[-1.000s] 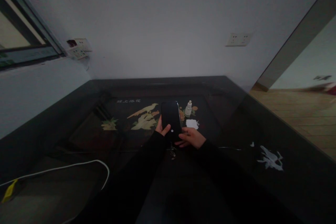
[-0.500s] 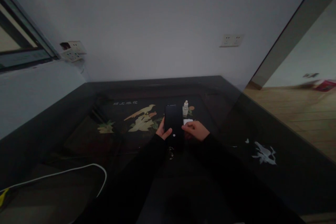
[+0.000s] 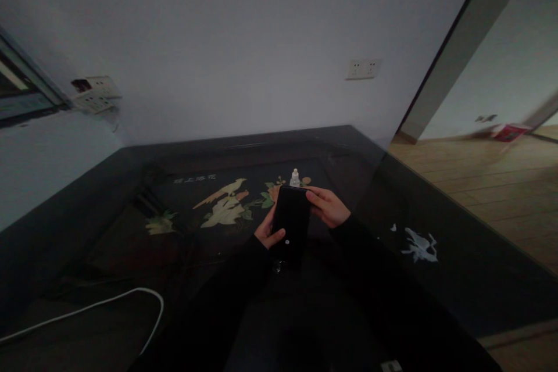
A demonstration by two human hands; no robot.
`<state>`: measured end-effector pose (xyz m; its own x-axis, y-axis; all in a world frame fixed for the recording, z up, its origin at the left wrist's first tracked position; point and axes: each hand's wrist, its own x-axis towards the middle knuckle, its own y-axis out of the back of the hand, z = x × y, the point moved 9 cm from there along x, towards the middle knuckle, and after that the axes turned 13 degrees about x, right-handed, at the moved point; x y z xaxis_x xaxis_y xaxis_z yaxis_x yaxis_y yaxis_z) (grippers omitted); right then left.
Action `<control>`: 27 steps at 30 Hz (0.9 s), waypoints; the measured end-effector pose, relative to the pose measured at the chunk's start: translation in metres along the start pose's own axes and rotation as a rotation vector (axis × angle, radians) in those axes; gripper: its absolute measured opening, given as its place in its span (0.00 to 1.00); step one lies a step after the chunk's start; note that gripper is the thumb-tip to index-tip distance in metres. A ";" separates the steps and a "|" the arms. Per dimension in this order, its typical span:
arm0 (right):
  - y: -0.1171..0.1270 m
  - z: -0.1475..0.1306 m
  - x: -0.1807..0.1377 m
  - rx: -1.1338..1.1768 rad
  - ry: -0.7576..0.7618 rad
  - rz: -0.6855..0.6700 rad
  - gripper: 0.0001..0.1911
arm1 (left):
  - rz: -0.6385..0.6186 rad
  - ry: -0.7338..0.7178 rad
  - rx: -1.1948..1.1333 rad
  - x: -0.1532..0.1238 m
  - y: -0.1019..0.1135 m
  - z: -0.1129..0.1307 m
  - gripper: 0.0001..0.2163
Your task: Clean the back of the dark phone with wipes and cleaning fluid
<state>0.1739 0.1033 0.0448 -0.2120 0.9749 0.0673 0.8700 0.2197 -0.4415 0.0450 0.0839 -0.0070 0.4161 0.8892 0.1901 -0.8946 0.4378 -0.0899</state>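
A dark smartphone (image 3: 293, 215) is held above the black table, tilted a little to the right at its top. My left hand (image 3: 268, 231) wraps its left side, thumb lying over the lower front. At the upper right corner, my right hand (image 3: 328, 206) grips the edge with its thumb on the front; its other fingers are partly behind the phone. Just beyond the top edge stands a small white-capped dropper bottle (image 3: 295, 178), its lower part hidden. Below the phone hangs or lies a small shiny item (image 3: 278, 267) too dim to name.
The dark glossy table (image 3: 357, 302) bears a bird-and-flower picture (image 3: 226, 209). A crumpled whitish piece (image 3: 419, 245) lies at right, and a white cable (image 3: 100, 303) curves at left. Wall sockets (image 3: 364, 68) sit behind; a red box (image 3: 510, 132) is on the floor at far right.
My right hand has moved up from the phone's right side to its upper right corner. The phone has tilted, and the view has shifted to the right.
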 end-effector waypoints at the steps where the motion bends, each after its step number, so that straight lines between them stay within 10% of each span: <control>1: 0.000 -0.001 0.000 0.001 0.009 0.010 0.24 | -0.004 0.004 -0.008 0.000 -0.001 0.000 0.36; 18: 0.008 0.002 0.003 -0.102 0.132 0.176 0.23 | -0.008 -0.003 0.000 0.003 -0.002 -0.007 0.38; 27: -0.002 0.057 -0.002 -0.238 -0.062 0.042 0.33 | 0.236 0.049 0.214 0.010 0.036 -0.021 0.46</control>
<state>0.1470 0.0991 -0.0054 -0.1943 0.9809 -0.0052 0.9573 0.1884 -0.2191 0.0200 0.1116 -0.0288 0.1957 0.9705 0.1412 -0.9792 0.1854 0.0826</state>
